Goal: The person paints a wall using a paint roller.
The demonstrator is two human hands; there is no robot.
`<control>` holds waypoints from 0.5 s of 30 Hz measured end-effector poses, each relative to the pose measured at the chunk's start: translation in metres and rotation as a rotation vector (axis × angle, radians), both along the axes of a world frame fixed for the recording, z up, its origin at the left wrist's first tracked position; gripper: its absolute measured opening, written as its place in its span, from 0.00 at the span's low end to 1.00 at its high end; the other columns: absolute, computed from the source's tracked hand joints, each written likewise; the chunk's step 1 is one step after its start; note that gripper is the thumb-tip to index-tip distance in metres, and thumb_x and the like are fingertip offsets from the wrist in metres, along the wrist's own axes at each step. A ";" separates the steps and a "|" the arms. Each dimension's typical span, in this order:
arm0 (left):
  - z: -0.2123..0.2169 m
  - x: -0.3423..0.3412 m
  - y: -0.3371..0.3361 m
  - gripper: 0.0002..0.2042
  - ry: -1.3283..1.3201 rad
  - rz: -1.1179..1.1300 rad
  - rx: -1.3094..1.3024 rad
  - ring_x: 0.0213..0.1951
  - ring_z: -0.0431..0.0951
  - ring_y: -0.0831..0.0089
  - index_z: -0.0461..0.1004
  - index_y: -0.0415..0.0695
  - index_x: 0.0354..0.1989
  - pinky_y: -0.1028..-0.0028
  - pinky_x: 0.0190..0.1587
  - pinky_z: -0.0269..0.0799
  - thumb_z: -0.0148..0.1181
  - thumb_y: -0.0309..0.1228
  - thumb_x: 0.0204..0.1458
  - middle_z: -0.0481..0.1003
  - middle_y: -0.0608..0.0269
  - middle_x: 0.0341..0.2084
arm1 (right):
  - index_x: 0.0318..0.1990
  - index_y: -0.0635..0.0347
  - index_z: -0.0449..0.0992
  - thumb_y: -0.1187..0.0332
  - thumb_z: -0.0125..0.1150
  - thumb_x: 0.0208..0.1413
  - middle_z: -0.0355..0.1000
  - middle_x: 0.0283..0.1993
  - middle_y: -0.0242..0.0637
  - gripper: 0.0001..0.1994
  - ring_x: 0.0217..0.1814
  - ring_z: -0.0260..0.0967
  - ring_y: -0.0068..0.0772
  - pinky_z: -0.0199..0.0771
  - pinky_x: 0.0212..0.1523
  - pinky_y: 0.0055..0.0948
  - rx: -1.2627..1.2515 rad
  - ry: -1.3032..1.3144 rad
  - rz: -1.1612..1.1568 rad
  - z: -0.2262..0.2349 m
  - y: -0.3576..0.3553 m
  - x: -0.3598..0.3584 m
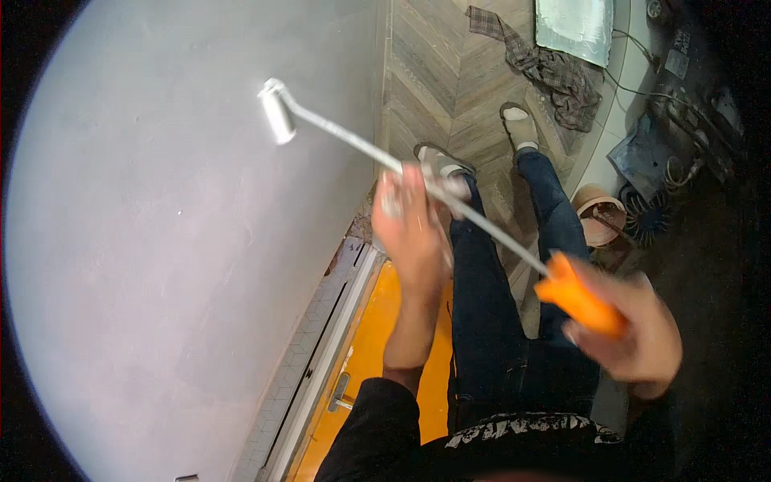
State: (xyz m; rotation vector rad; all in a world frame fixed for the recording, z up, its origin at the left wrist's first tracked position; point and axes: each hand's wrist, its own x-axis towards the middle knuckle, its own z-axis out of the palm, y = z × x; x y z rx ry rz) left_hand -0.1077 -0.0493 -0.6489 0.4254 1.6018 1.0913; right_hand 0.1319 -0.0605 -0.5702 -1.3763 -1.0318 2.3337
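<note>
A small paint roller (345, 136) with a long thin metal rod stretches across the middle of the view. Its orange handle (590, 301) sits in my right hand (642, 337), whose fingers wrap round it. Further up the rod, my left hand (414, 217) grips the metal, its fingers closed and blurred by motion. The white roller head is at the upper left end, over the pale grey wall (161, 265). I cannot tell whether the roller touches the wall.
An orange door (385, 345) with a metal handle stands beside the wall. On the wood-patterned floor (434, 56) lie a crumpled checked cloth (562, 88) and a paint-smeared tray (574, 28). A pinkish bucket (601, 215), cables and dark clutter sit at the right.
</note>
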 end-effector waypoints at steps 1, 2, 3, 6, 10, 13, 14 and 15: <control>0.025 0.011 -0.009 0.09 -0.022 0.011 0.010 0.25 0.75 0.75 0.67 0.41 0.35 0.72 0.30 0.76 0.50 0.33 0.61 0.74 0.60 0.23 | 0.57 0.64 0.68 0.72 0.65 0.49 0.73 0.42 0.44 0.25 0.39 0.75 0.31 0.76 0.44 0.28 -0.145 0.012 0.083 0.022 0.000 0.019; 0.048 0.015 -0.020 0.09 -0.011 0.017 0.026 0.23 0.76 0.74 0.66 0.41 0.34 0.72 0.28 0.78 0.51 0.34 0.61 0.74 0.58 0.22 | 0.54 0.64 0.70 0.71 0.66 0.49 0.74 0.40 0.43 0.24 0.35 0.76 0.28 0.79 0.39 0.25 -0.284 0.058 0.161 0.034 -0.008 0.034; 0.077 0.015 -0.025 0.10 -0.099 0.031 0.052 0.23 0.77 0.72 0.66 0.41 0.34 0.72 0.26 0.78 0.51 0.35 0.61 0.74 0.57 0.21 | 0.52 0.64 0.71 0.70 0.67 0.48 0.75 0.38 0.42 0.22 0.34 0.76 0.27 0.79 0.36 0.24 -0.641 0.178 0.108 0.047 -0.029 0.058; 0.111 0.012 -0.032 0.11 -0.108 -0.002 0.066 0.22 0.79 0.68 0.65 0.40 0.35 0.72 0.24 0.78 0.51 0.36 0.61 0.74 0.54 0.18 | 0.47 0.65 0.74 0.68 0.71 0.44 0.76 0.35 0.43 0.22 0.32 0.77 0.28 0.80 0.31 0.23 -0.125 0.107 0.024 0.086 -0.043 0.053; 0.097 0.008 -0.030 0.10 0.035 -0.087 0.041 0.22 0.79 0.68 0.65 0.40 0.36 0.70 0.23 0.78 0.50 0.35 0.61 0.74 0.54 0.20 | 0.53 0.66 0.71 0.73 0.69 0.44 0.76 0.37 0.46 0.25 0.30 0.77 0.29 0.80 0.32 0.25 0.110 -0.054 0.050 0.075 -0.030 0.027; 0.061 0.004 -0.010 0.08 -0.083 0.049 -0.047 0.25 0.78 0.70 0.67 0.39 0.37 0.74 0.27 0.76 0.50 0.32 0.61 0.72 0.60 0.26 | 0.58 0.66 0.66 0.77 0.64 0.48 0.75 0.45 0.49 0.27 0.37 0.76 0.31 0.77 0.40 0.29 0.056 -0.013 0.012 0.058 -0.018 0.006; 0.040 -0.007 -0.006 0.08 -0.094 0.022 -0.047 0.26 0.79 0.70 0.67 0.40 0.36 0.73 0.29 0.76 0.50 0.32 0.61 0.73 0.60 0.26 | 0.60 0.67 0.64 0.77 0.62 0.50 0.74 0.46 0.49 0.27 0.36 0.75 0.28 0.74 0.41 0.27 0.048 -0.055 0.048 0.055 -0.010 -0.008; 0.017 -0.013 0.001 0.08 -0.099 -0.007 -0.049 0.28 0.79 0.70 0.67 0.40 0.35 0.73 0.31 0.76 0.51 0.32 0.61 0.74 0.59 0.25 | 0.60 0.67 0.64 0.77 0.63 0.49 0.73 0.43 0.46 0.28 0.37 0.72 0.28 0.71 0.42 0.26 0.038 -0.070 0.016 0.044 -0.005 -0.015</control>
